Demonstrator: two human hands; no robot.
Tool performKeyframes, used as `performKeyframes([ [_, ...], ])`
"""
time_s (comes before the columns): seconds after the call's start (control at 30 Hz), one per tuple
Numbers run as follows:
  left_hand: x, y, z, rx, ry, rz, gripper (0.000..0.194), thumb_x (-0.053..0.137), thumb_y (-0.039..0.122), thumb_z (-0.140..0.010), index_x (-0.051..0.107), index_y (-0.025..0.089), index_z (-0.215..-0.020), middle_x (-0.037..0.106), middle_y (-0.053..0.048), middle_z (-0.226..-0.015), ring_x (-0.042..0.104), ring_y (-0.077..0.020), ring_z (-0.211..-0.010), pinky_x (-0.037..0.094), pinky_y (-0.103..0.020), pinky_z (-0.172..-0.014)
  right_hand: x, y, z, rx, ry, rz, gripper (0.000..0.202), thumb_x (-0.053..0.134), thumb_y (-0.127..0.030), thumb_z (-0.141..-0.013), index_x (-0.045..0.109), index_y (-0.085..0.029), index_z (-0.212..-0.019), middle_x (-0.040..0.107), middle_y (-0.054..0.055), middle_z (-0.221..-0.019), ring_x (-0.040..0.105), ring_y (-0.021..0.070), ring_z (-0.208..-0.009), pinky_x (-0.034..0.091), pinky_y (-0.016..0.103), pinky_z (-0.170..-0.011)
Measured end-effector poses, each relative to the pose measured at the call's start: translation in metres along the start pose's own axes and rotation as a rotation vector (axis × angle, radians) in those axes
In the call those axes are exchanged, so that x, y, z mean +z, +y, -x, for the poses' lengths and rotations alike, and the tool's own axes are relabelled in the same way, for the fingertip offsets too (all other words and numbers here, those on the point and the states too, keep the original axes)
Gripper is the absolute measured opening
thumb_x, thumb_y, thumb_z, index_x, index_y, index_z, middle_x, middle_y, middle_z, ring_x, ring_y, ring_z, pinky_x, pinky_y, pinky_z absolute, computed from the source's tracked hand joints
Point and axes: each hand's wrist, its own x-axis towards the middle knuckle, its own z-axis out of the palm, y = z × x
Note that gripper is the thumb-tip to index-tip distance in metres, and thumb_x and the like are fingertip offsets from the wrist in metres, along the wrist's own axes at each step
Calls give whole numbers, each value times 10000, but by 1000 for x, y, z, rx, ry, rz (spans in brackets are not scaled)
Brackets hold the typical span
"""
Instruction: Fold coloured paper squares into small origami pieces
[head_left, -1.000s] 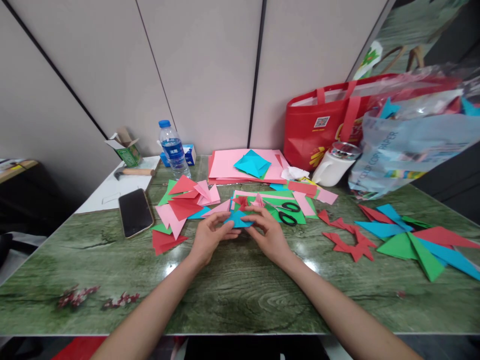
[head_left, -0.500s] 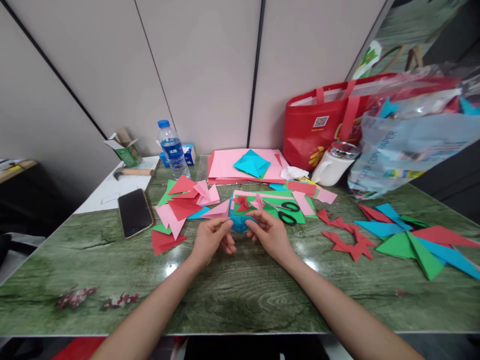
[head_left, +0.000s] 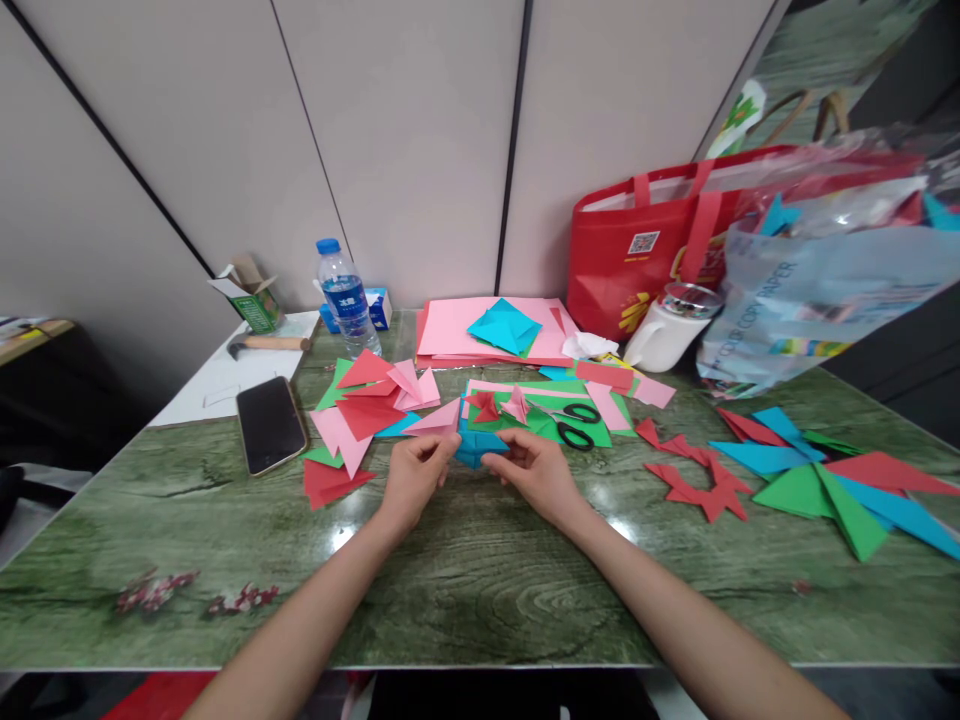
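Note:
Between my two hands is a small folded piece of blue paper (head_left: 478, 448), creased into several facets. My left hand (head_left: 417, 478) pinches its left edge between thumb and fingers. On the other side, my right hand (head_left: 537, 472) has thumb and forefinger closed on its right end. Just beyond the hands, green and pink sheets carry a small red folded flower (head_left: 484, 404), a pink folded flower (head_left: 516, 404) and black-handled scissors (head_left: 576, 425). Folded red and pink paper pieces (head_left: 367, 410) lie left of them.
A phone (head_left: 271, 426), a hammer (head_left: 268, 343) and a water bottle (head_left: 348, 300) occupy the left. At the right are a white mug (head_left: 666, 332), a red bag (head_left: 637, 260), a plastic bag (head_left: 817, 300), red cut-outs (head_left: 705, 485) and folded shapes (head_left: 817, 470). Pink sheets (head_left: 450, 335) lie against the wall.
The blue paper has turned between my hands, and more of its faceted face now shows. My left fingers have curled in closer, and my right fingers have shifted along its edge.

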Motion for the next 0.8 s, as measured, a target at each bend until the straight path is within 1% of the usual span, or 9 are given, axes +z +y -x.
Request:
performKeyframes([
  [0.03, -1, 0, -1, 20, 14, -17, 375, 594, 376, -745, 527, 122, -477, 402, 62, -365, 359, -31, -330, 263, -147, -335, 0, 0, 0, -5, -6, 33, 230, 676, -372, -677, 595, -181, -775, 562, -20, -583, 518, 123, -504, 414, 232, -444],
  [0.1, -1, 2, -1, 19, -9, -12, 327, 601, 374, -738, 578, 119, -536, 482, 44, -422, 401, -39, -353, 297, -150, -347, -1, 0, 0, -7, -8, 67, 220, 655, -377, -699, 595, -176, -766, 559, -19, -576, 525, 123, -506, 405, 227, -437],
  [0.2, 0, 4, 0, -48, -147, 53, 260, 624, 369, -720, 644, 110, -719, 616, -7, -547, 521, -85, -412, 412, -181, -392, 0, -2, -1, 36, -8, 3, 256, 657, -395, -688, 575, -176, -792, 574, -16, -600, 557, 130, -517, 418, 224, -421],
  [0.27, 2, 4, 2, -90, -238, 116, 272, 639, 365, -711, 638, 101, -778, 639, -29, -570, 579, -122, -458, 468, -210, -421, 0, -3, -2, 63, -23, -48, 272, 667, -402, -670, 565, -177, -783, 570, -24, -584, 559, 127, -504, 427, 221, -411],
  [0.33, 2, 3, 3, -122, -270, 178, 278, 645, 357, -711, 622, 97, -807, 639, -32, -556, 595, -136, -459, 484, -222, -417, 1, -4, -3, 78, -42, -86, 270, 673, -397, -660, 562, -179, -772, 570, -31, -562, 551, 117, -482, 432, 217, -407],
  [0.47, 2, 1, 3, -163, -252, 299, 301, 671, 329, -694, 601, 90, -864, 635, -23, -537, 600, -133, -449, 496, -216, -412, 1, -4, -4, 133, -39, -206, 274, 681, -368, -649, 555, -188, -812, 580, -49, -532, 542, 100, -445, 436, 207, -402],
  [0.6, 2, 1, 1, -221, -220, 412, 363, 720, 300, -642, 587, 85, -903, 662, -36, -576, 635, -150, -496, 532, -234, -470, 1, -4, -4, 201, -1, -333, 262, 713, -328, -613, 571, -182, -780, 581, -49, -533, 547, 92, -463, 449, 205, -432],
  [0.7, 2, 2, 0, -248, -228, 454, 377, 719, 294, -648, 580, 84, -928, 680, -56, -600, 662, -172, -549, 550, -246, -513, 0, -5, -4, 244, 8, -403, 262, 735, -302, -586, 589, -176, -764, 590, -44, -551, 549, 89, -484, 460, 206, -463],
  [0.8, 1, 2, -1, -260, -240, 466, 374, 722, 293, -646, 589, 79, -922, 689, -68, -616, 670, -178, -566, 551, -240, -519, 0, -6, -4, 259, 1, -436, 262, 746, -287, -573, 597, -175, -758, 594, -44, -555, 551, 85, -490, 460, 203, -473],
])
